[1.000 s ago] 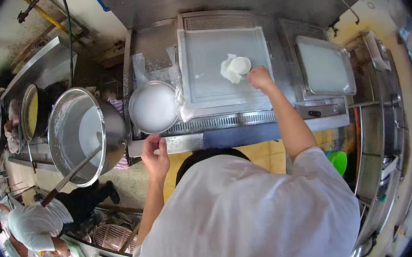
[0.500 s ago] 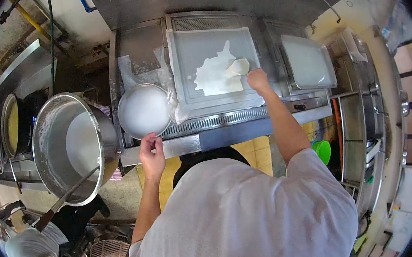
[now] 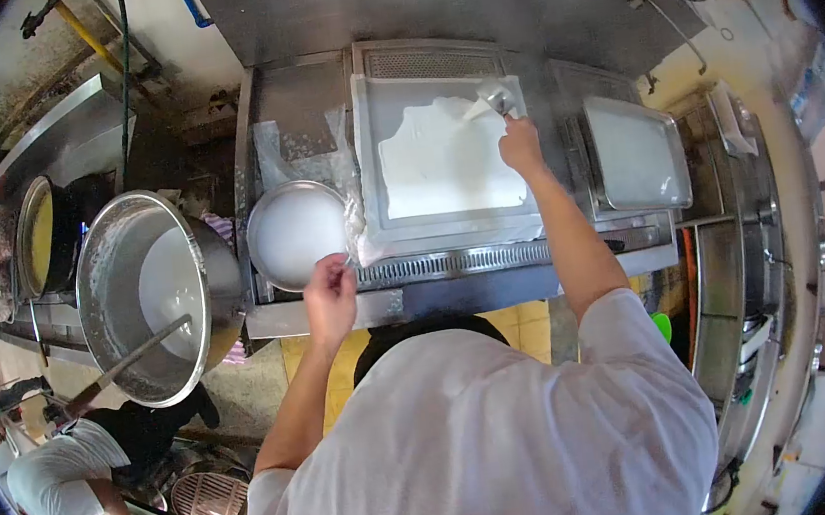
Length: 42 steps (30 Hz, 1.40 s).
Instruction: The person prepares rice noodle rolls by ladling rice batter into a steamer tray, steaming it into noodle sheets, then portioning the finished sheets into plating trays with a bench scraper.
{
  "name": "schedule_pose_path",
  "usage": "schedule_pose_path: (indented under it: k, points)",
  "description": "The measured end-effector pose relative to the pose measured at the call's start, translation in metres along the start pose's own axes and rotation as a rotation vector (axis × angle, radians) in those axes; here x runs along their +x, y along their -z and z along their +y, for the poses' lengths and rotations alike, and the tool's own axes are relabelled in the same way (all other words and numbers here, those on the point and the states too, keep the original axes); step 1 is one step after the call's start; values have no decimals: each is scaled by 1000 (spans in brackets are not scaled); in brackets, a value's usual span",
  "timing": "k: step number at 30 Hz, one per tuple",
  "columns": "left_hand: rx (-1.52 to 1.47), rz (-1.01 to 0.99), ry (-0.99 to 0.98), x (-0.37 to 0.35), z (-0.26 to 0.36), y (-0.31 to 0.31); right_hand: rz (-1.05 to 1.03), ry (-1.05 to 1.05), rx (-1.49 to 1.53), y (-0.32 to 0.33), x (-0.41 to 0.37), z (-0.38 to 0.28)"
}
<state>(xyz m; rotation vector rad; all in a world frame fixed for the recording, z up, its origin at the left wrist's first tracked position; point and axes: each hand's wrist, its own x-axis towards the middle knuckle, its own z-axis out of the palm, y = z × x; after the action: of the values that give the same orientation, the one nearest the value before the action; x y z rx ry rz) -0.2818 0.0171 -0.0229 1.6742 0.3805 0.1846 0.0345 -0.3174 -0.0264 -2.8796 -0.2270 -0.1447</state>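
The right hand is closed around the handle of the ladle, hiding most of it, above the far right part of the cloth; the left hand is curled at the round pan, its grip impossible to make out. Since the earlier frame, the white liquid has spread wider, and the ladle has moved farther from the body.

Right hand apparently tips a ladle.
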Motion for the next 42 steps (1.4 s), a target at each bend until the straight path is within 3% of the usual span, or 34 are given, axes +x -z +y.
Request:
schedule_pose_path:
  k: [4,6,7,9,10,12,15,24,28,37,42]
  points:
    - [250,-81,-101,28,18,-57,171,33,104,17,-11,-15]
    - [559,-193,-349,43,19,-85,218,93,300,20,-16,-10]
    - [566,-192,-348,51,20,-99,217,93,307,23,-23,-9]
    - [956,-374,-308,67,21,-129,219,80,337,33,-43,-6]
    - [959,-370,-304,75,21,-143,216,83,341,37,-54,-4]
    - [1260,-439,-197,91,20,-167,219,33,434,44,-78,0]
    - [1343,-386,-193,129,-4,-191,163,-28,509,47,-109,10]
    - [1372,-361,-80,246,12,-220,61,-33,637,64,-150,34]
    - [1394,-239,-106,231,11,-235,17,-41,656,74,-151,49]
    - [1323,-272,-208,155,21,-295,-13,-44,799,61,-138,80]
    - [1339,-140,-206,152,16,-262,-55,-7,804,49,-136,86]
